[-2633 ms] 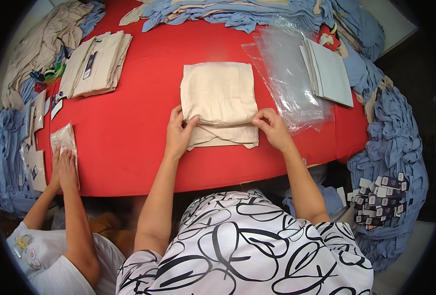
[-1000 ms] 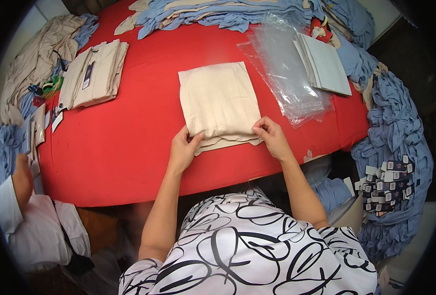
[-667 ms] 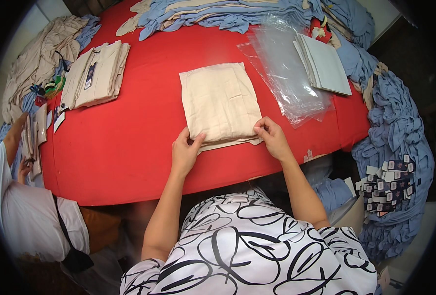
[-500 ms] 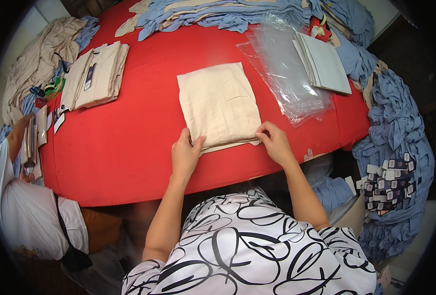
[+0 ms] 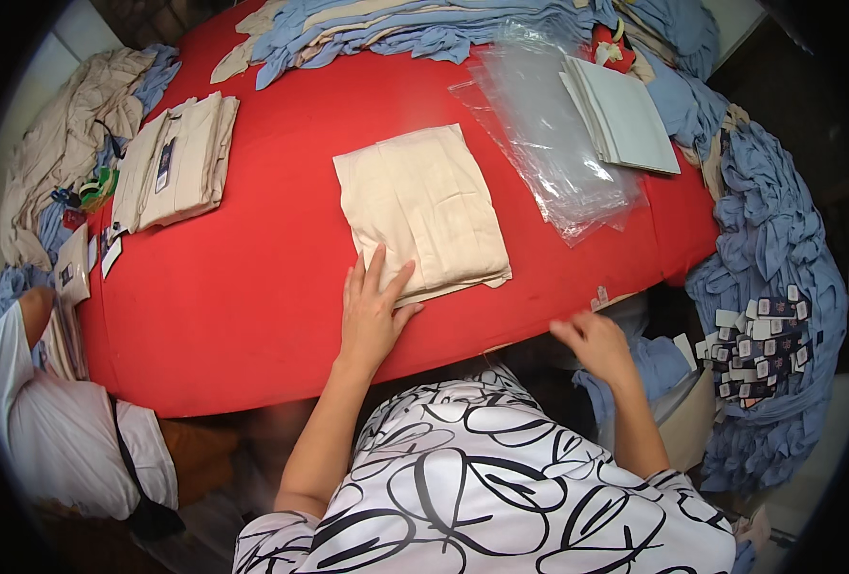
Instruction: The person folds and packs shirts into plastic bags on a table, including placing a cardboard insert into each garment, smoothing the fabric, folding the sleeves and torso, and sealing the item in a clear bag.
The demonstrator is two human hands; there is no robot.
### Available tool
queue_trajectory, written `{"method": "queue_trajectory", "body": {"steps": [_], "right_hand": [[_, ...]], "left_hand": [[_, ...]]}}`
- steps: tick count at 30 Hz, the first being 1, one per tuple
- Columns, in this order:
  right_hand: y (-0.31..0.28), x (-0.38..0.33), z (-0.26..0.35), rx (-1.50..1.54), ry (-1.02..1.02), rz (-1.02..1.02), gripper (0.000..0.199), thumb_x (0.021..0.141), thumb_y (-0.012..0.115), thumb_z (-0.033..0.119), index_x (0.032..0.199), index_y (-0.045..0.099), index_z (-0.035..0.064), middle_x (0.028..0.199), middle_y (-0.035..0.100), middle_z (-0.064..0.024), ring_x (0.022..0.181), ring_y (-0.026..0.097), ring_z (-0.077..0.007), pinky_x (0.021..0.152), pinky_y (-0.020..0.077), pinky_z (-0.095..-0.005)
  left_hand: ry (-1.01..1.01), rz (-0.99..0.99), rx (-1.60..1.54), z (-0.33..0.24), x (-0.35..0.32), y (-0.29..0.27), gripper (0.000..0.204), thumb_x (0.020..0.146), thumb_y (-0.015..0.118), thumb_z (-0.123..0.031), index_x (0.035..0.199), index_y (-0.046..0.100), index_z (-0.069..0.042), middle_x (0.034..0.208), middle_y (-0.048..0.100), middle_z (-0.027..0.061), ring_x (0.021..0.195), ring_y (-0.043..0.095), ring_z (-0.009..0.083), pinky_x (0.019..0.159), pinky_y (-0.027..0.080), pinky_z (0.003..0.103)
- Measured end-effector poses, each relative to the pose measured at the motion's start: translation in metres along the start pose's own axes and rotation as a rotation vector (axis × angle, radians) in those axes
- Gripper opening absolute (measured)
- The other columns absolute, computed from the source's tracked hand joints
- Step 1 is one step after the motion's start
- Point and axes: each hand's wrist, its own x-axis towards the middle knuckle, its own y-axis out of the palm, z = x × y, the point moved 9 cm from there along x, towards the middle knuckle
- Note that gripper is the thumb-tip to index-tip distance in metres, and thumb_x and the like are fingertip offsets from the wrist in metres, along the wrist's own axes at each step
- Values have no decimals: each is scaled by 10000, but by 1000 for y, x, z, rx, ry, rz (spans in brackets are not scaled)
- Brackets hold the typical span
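A folded cream garment (image 5: pixel 422 209) lies in the middle of the red table (image 5: pixel 252 287). My left hand (image 5: pixel 372 311) rests flat on its near left corner with the fingers spread, holding nothing. My right hand (image 5: pixel 592 342) is off the table, just below its near edge, fingers loosely curled and blurred. Whether it holds anything I cannot tell.
Clear plastic bags (image 5: pixel 549 143) and a stack of white card sheets (image 5: pixel 625 115) lie right of the garment. Folded cream garments (image 5: pixel 176 158) sit at the left, blue and beige clothes (image 5: pixel 405 24) at the back. Small tags (image 5: pixel 759 349) lie on blue cloth at the right. Another person (image 5: pixel 51 421) sits at the lower left.
My right hand has left the garment's near edge and dropped below the table's rim. My left hand stays flat on the garment. The person at the left has shifted.
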Motion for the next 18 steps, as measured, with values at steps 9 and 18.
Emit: {"method": "queue_trajectory", "body": {"steps": [9, 18], "right_hand": [[27, 103, 82, 425, -220, -312, 226, 844, 719, 148, 915, 564, -1, 878, 616, -127, 750, 635, -244, 686, 522, -367], [24, 86, 25, 337, -46, -252, 237, 876, 707, 179, 839, 595, -26, 690, 621, -107, 627, 622, -260, 629, 514, -382]], "left_hand": [[-70, -156, -92, 1, -25, -16, 427, 773, 783, -177, 1182, 679, -110, 1272, 607, 90, 1049, 573, 320, 848, 525, 395], [-34, -181, -153, 15, -37, -15, 342, 783, 761, -109, 1099, 657, -30, 1123, 589, 116, 968, 581, 308, 808, 525, 396]]}}
